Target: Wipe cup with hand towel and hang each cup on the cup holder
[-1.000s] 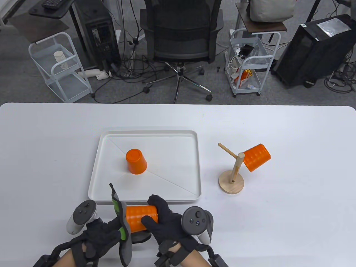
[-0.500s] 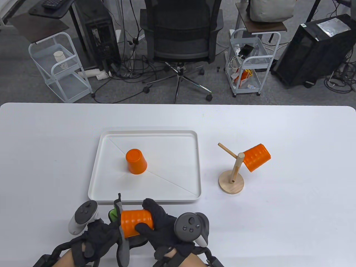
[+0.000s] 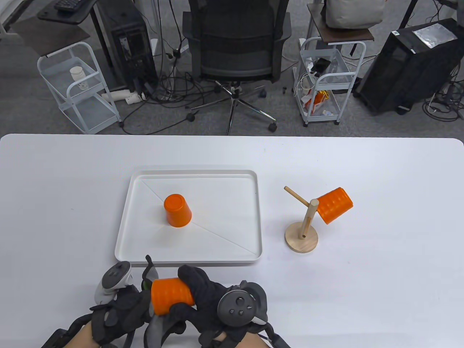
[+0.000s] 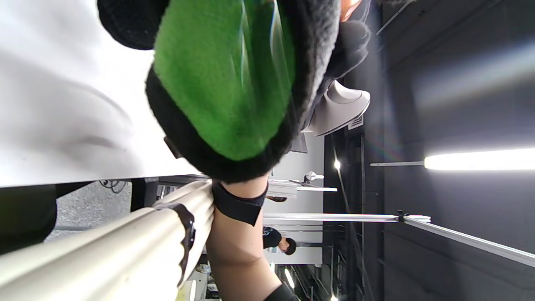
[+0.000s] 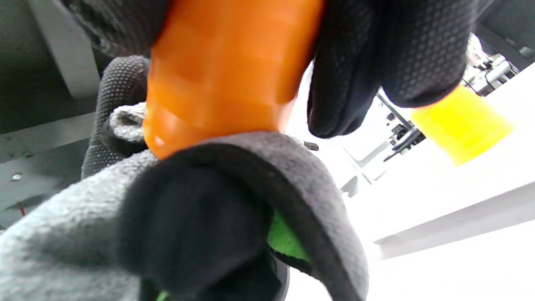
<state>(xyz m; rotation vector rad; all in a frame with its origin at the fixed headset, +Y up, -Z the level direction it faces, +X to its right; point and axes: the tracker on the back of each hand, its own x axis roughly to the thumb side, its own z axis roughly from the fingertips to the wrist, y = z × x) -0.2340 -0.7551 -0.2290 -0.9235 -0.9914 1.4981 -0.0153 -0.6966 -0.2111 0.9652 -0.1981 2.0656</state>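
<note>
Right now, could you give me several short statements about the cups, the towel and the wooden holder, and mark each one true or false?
1. The right hand grips a ribbed orange plastic cup. True.
2. The white rectangular tray holds two cups. False: only one smooth orange cup stands in it, upside down.
3. One ribbed orange cup already hangs on the wooden peg holder. True.
4. The holder's left peg carries a cup. False: that peg is bare.
5. The left hand holds a grey and green hand towel against the gripped cup. True.
</note>
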